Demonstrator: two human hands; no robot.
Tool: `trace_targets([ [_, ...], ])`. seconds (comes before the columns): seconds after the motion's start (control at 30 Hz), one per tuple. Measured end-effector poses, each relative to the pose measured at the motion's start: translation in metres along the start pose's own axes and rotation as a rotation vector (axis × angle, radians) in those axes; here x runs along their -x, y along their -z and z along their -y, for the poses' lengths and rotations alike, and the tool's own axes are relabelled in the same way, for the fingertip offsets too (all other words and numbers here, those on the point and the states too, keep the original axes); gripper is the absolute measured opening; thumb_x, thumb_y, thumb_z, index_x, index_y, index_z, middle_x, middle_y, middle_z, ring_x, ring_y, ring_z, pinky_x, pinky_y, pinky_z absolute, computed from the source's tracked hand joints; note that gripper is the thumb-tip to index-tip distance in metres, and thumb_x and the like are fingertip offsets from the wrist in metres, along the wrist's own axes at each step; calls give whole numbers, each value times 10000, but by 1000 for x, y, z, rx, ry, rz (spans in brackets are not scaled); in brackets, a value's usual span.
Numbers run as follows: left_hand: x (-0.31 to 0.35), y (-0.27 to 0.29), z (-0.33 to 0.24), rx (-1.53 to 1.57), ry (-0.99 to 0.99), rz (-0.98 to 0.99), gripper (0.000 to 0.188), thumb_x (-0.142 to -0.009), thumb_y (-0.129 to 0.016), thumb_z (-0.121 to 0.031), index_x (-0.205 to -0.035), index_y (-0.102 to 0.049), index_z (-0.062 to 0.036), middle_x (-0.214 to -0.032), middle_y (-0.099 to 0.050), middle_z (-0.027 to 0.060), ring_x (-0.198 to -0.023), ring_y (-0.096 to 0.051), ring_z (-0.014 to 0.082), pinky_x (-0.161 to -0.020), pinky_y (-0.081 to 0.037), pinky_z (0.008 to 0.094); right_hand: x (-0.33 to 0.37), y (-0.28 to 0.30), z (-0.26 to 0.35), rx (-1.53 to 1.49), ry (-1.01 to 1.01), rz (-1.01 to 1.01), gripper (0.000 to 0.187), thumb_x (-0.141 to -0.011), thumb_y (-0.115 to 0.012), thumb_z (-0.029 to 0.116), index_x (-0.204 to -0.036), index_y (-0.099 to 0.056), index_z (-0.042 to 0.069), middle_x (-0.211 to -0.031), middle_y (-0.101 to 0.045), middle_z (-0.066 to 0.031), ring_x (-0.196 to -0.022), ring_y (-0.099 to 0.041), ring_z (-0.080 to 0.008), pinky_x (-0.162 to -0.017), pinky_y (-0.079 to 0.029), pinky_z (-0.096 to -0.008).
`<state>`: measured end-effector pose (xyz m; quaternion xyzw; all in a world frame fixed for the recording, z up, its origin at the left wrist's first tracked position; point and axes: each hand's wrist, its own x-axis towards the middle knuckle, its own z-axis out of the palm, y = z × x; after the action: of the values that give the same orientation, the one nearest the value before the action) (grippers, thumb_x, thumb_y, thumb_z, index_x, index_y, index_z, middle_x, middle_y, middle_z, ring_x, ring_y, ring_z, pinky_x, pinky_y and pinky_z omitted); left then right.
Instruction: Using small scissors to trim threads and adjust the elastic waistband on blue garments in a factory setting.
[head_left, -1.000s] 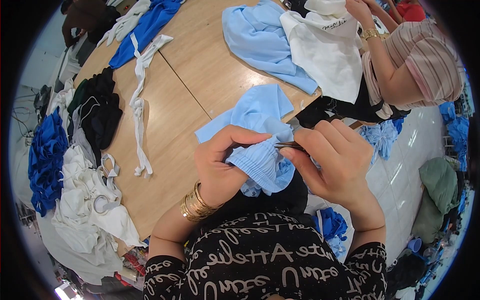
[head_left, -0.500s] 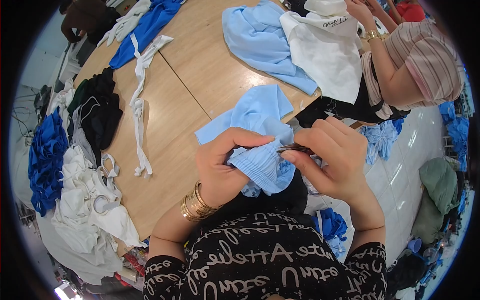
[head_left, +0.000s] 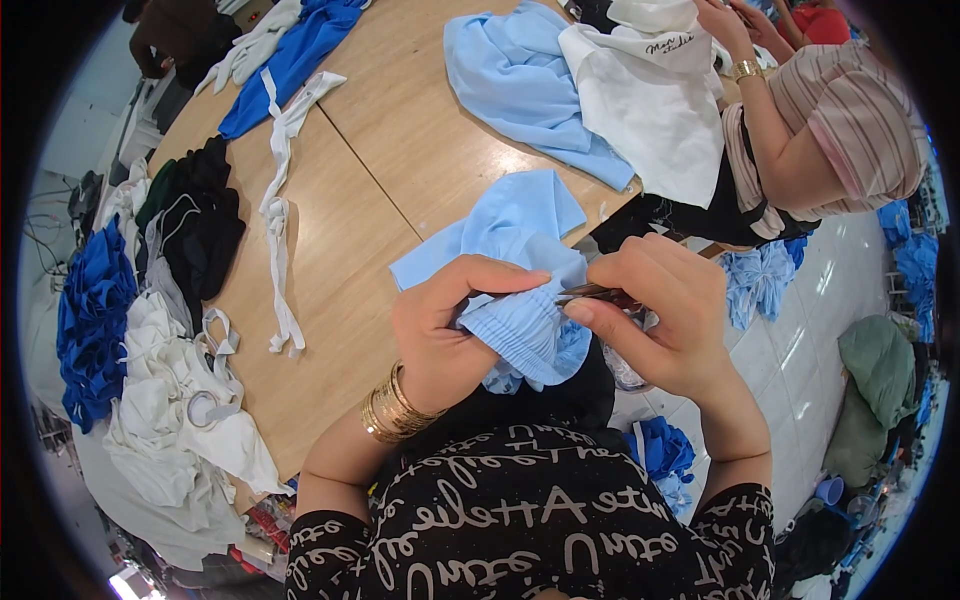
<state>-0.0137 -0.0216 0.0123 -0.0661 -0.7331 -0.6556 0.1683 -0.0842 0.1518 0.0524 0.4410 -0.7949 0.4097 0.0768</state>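
Hands (head_left: 438,318) on gathered blue garment (head_left: 525,325), wooden table (head_left: 350,320) beyond; tiled floor (head_left: 782,365)

Tool (head_left: 592,291): partly hidden in the right hand (head_left: 678,315); kind too small to tell.
Left hand (head_left: 430,315): most fingers hidden by the garment (head_left: 528,345), centre.
Co-worker (head_left: 840,120): head cut off, upper right.
Blue cloth (head_left: 303,48): cut by the top edge, upper left.

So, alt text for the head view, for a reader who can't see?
A person's left hand grips a gathered light-blue garment while the right hand holds a dark tool to it. Beyond, a wooden table bears a white strip; a co-worker is at upper right.
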Motion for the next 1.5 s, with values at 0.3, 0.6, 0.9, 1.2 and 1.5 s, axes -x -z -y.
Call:
trace_targets([
  [0.3, -1, -1, 0, 7, 9, 0, 203, -727, -697, -56, -913, -624, -15, -845, -643, 56, -747, -596, 97, -665, -462, 209, 0, 3, 1, -27, -17, 4, 161, -671, -692, 135, -713, -565, 45, -559, -469, -36, -490, -428, -163, -443, -300, -267],
  [0.6, -1, -1, 2, 1, -25, 4, 201, -728, -692, -46, -914, -623, -14, -850, -642, 61, -760, -599, 102, -676, -463, 214, 2, 0, 0, 9, -1, -5, 168, -669, -699, 134, -710, -563, 44, -567, -473, -38, -492, -430, -161, -442, -302, -266],
  [0.9, -1, -1, 0, -46, -75, 44, 231, -707, -697, -31, -926, -623, -24, -887, -642, 89, -795, -621, 159, -697, -479, 238, 4, -2, 3, -182, -254, 44, 248, -655, -747, 208, -692, -552, 59, -567, -514, -26, -478, -478, -141, -436, -360, -251],
  [1.2, -2, -2, 2, -108, -136, 81, 227, -696, -706, -50, -909, -630, -38, -885, -645, 87, -782, -629, 165, -683, -490, 245, 7, -6, -7, -188, -81, -30, 306, -590, -786, 221, -595, -523, 65, -518, -494, -13, -449, -454, -140, -423, -335, -226],
  [1.5, 1, -5, 4, -41, -70, 86, 214, -704, -690, -34, -910, -631, -40, -876, -644, 88, -780, -627, 170, -685, -484, 242, 9, -9, -15, -217, 73, -47, 289, -582, -786, 218, -614, -547, 59, -519, -502, -13, -448, -460, -139, -420, -341, -231],
])
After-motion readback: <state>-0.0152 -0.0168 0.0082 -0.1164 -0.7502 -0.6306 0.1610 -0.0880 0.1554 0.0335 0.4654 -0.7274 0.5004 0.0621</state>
